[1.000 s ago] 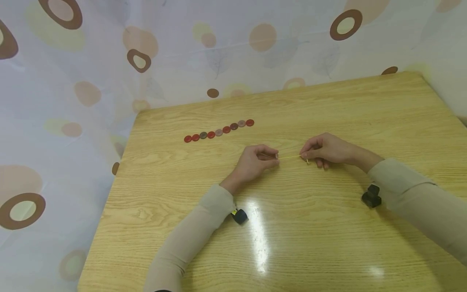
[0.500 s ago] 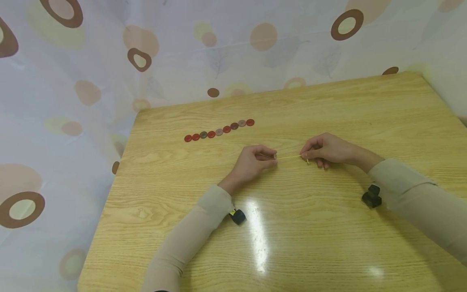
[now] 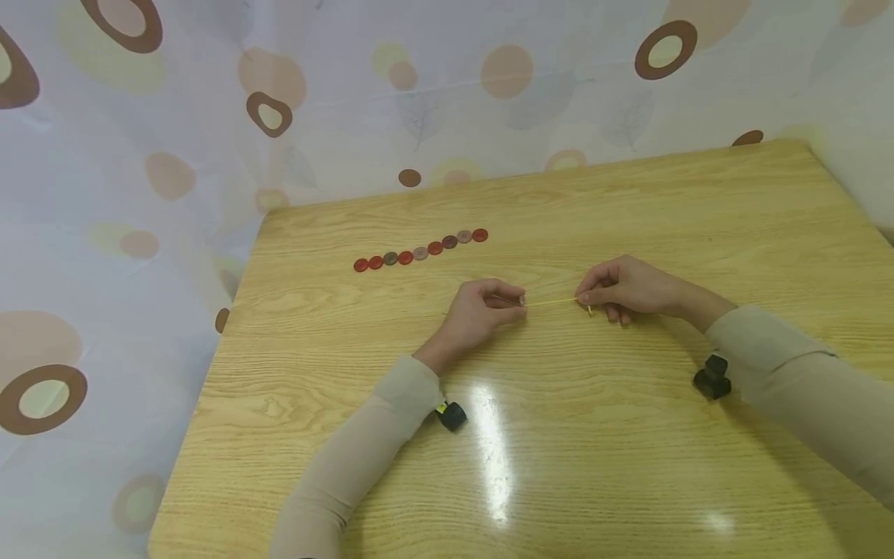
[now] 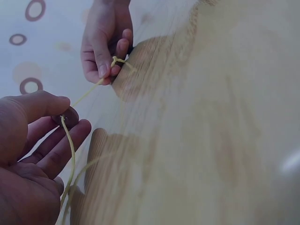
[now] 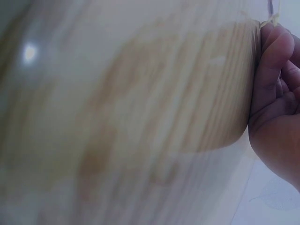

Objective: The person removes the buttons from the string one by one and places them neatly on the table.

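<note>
My left hand (image 3: 478, 314) pinches a dark round button (image 4: 71, 117) between thumb and fingers. A yellow string (image 3: 550, 302) passes through the button, and its loose length hangs over the left palm in the left wrist view. From the button the string runs straight across to my right hand (image 3: 628, 287). The right thumb and forefinger pinch it near a knot (image 4: 114, 60), from which a short tail sticks out. Only part of the right hand shows at the edge of the right wrist view. Both hands are just above the wooden table (image 3: 594, 450).
Behind the left hand, a slanting row of several buttons (image 3: 420, 253) lies on the table in red, pale pink, dark green and dark red. A patterned cloth (image 3: 454, 85) hangs along the back and left edges. Small black cameras (image 3: 712, 378) sit at both wrists.
The left hand has drawn slightly to the left with the button, and the stretch of string between the hands has grown longer. My right hand has stayed nearly still.
</note>
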`<state>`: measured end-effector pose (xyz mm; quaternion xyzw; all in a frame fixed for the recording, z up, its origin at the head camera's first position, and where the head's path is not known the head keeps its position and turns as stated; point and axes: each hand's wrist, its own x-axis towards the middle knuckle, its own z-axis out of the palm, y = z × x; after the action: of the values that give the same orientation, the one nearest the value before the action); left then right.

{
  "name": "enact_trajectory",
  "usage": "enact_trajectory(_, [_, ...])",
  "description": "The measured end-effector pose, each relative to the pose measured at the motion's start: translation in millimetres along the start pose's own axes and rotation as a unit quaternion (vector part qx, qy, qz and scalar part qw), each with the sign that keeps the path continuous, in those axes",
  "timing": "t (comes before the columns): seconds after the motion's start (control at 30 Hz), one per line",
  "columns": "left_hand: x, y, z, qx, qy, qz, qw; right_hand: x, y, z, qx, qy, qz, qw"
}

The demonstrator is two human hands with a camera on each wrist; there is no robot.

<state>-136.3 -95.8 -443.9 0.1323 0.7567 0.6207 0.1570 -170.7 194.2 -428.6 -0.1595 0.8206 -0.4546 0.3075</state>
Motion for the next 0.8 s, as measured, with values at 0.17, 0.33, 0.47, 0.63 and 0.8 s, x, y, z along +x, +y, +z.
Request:
enact_trajectory(0.17, [-1.0,-0.6,-1.2,-0.001,0.000,0.001,1.0000,-0.3,-0.4,0.0,0.000,-0.001,0.001,1.0000])
enact_trajectory(0.33, [-3.0,-0.7,-2.5,-0.002,0.006,-0.002,1.0000,-0.3,0.1,-0.1,0.004,-0.003,0.001,1.0000])
enact_trajectory(0.47, [-4.0,-0.9,-4.3,-0.007,0.009,-0.001,0.9999,0.2,0.8,-0.1,0.008,-0.004,-0.001,1.0000])
enact_trajectory(0.63, [-4.7,-0.8,-7.0,-0.001,0.010,0.003,0.9999,0.9,0.9,-0.3,0.011,-0.005,-0.005,0.9999])
enact_trajectory(0.8, [-5.7,-0.9,-9.1,0.006,0.010,0.001,0.9999,1.1,1.0,-0.8,0.012,-0.006,-0.007,0.9999])
